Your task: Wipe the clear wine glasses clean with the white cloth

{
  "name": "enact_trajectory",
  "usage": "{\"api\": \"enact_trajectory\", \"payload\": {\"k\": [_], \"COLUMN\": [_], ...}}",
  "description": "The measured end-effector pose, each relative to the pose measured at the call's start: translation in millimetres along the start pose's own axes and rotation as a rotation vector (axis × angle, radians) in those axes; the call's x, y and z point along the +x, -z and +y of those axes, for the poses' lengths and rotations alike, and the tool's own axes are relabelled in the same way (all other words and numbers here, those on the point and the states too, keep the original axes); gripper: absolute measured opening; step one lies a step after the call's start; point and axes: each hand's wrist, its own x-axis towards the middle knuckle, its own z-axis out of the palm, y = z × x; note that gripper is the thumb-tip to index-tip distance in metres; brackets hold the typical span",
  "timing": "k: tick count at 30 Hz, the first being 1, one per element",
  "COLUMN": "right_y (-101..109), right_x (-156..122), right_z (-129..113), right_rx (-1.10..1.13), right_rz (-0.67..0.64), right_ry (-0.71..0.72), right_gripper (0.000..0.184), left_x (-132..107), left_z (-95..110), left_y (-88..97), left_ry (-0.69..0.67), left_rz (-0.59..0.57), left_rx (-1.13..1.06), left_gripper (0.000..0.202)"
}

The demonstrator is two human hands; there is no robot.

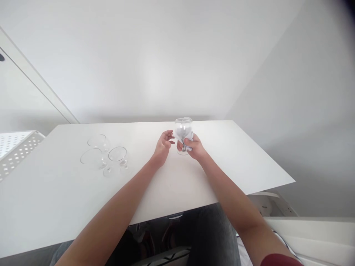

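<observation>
The white table (222, 177) bears three stemmed glasses (117, 159) at left of the frame, unheld; whether finished, I cannot tell. At centre, the left hand (163, 145) is loosely spread; the right hand (195, 146) pinches one upright glass (183, 127) through a cloth (180, 138), seemingly mid-work.

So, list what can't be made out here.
In the head view:
Held glassware: one glass or two, unclear; see-through outlines overlap.
White cloth: partly hidden by the right hand.
Perforated white rack: cut off by the left edge.
Red sleeve: cut off by the bottom edge.
</observation>
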Motion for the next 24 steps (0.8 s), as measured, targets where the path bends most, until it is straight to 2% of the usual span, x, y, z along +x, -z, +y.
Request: {"api": "enact_trajectory", "payload": {"k": [3, 5, 7, 8, 11, 13, 14, 18, 19, 20, 22, 24], "right_y": [-1.2, -3.8, -9.4, -13.4, -26.8, -33.4, -35.3, -34.9, -33.9, -32.8, -30.8, -28.9], "right_x": [-0.7, -1.2, -1.3, -1.0, 0.6, 1.5, 1.6, 0.3, 0.3, 0.6, 2.1, 3.9], "right_z": [2.1, 4.1, 6.1, 7.2, 10.2, 11.2, 11.1, 8.3, 7.7, 7.4, 7.9, 9.5], "right_rx": [0.012, 0.002, -0.081, -0.192, -0.736, -0.964, -0.957, -0.606, -0.632, -0.744, -1.108, -1.418], "right_rz": [-0.292, -0.360, -0.324, -0.279, -0.033, 0.086, 0.056, -0.354, -0.363, -0.301, -0.085, 0.074], "right_ry": [-0.343, -0.459, -0.441, -0.402, -0.216, -0.133, -0.139, -0.277, -0.277, -0.255, -0.181, -0.120], "right_gripper": [0.039, 0.039, 0.037, 0.034, 0.022, 0.019, 0.018, 0.028, 0.027, 0.023, 0.014, 0.017], "left_x": [-2.5, -0.9, 2.7, 4.7, 9.8, 11.6, 11.9, 11.5, 11.5, 11.6, 12.2, 12.9], "left_z": [14.5, 21.1, 22.7, 21.9, 17.5, 15.8, 15.7, 18.2, 18.7, 18.9, 18.1, 15.6], "left_y": [11.1, 15.7, 17.6, 17.9, 18.5, 19.8, 20.6, 21.7, 20.9, 19.8, 17.1, 14.8], "left_ry": [0.069, 0.109, 0.119, 0.113, 0.050, 0.014, 0.021, 0.128, 0.126, 0.105, 0.042, 0.023], "left_rz": [-0.112, -0.155, -0.136, -0.107, 0.032, 0.098, 0.099, -0.027, -0.028, -0.003, 0.077, 0.108], "left_rx": [-0.074, -0.107, -0.099, -0.084, -0.054, -0.081, -0.109, -0.192, -0.182, -0.157, -0.095, -0.058], "left_gripper": [0.084, 0.075, 0.058, 0.049, 0.029, 0.026, 0.025, 0.029, 0.030, 0.031, 0.032, 0.037]}}
